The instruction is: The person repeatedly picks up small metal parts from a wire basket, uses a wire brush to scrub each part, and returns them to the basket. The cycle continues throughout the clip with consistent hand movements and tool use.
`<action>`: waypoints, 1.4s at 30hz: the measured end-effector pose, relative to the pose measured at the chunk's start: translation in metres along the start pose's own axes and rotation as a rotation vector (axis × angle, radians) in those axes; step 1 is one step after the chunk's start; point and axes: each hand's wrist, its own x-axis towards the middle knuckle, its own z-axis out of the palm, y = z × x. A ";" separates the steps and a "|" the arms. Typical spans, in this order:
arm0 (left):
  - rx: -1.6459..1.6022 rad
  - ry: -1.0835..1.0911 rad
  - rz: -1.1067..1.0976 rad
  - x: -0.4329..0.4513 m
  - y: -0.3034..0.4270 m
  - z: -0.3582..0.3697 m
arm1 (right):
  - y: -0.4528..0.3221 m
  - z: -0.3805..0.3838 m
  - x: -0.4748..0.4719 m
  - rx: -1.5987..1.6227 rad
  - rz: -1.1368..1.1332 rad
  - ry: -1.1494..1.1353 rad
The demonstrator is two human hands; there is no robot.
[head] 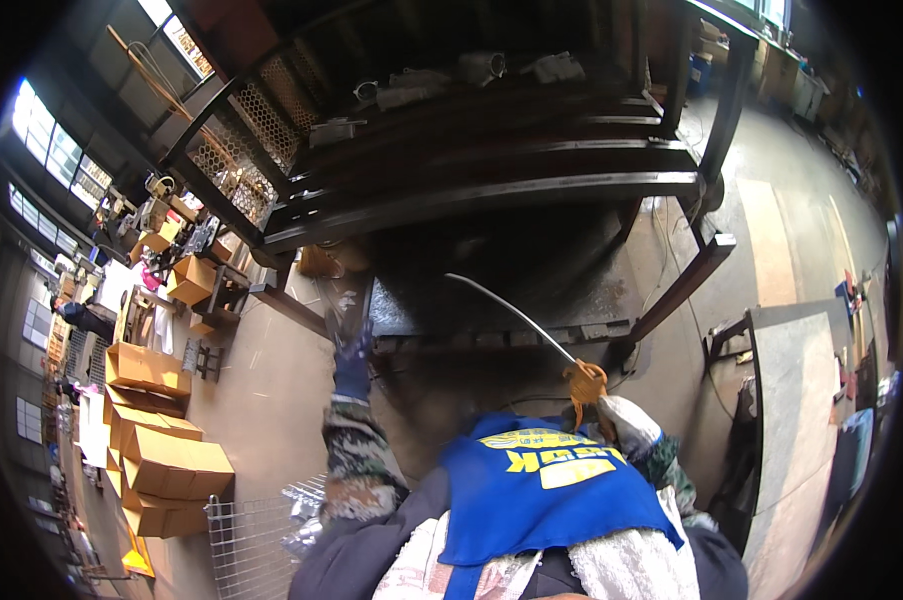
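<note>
My left hand, in a blue glove with a camouflage sleeve, reaches forward below the left end of a dark metal rack. It is blurred; its fingers look apart, with nothing plainly held. In what looks like an orange glove, my right hand closes around the lower end of a thin curved metal rod. The rod points up and left, over a dark surface beneath the rack. Several grey metal parts lie on the rack. A blue apron with yellow print covers my front.
Cardboard boxes are stacked at left beside a wire basket holding shiny parts. A pale-topped table stands at right. Rack legs and cables flank the work area. A person in dark clothes is far left.
</note>
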 end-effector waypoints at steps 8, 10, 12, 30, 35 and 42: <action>0.533 -0.192 0.576 0.213 0.015 0.057 | 0.008 -0.024 -0.019 0.309 -0.249 0.305; 0.911 -0.143 0.649 0.249 0.027 0.060 | -0.002 -0.020 -0.016 0.349 -0.251 0.402; 1.515 -0.147 0.730 0.284 0.041 0.048 | -0.015 -0.013 -0.007 0.450 -0.315 0.327; 1.199 0.152 0.546 0.628 0.095 0.021 | -0.115 0.053 0.129 0.383 -0.251 0.592; 1.596 -0.274 0.159 0.699 0.080 0.032 | -0.128 0.069 0.149 0.435 -0.238 0.578; 1.806 -0.484 0.013 0.708 0.079 0.056 | -0.138 0.074 0.161 0.431 -0.159 0.572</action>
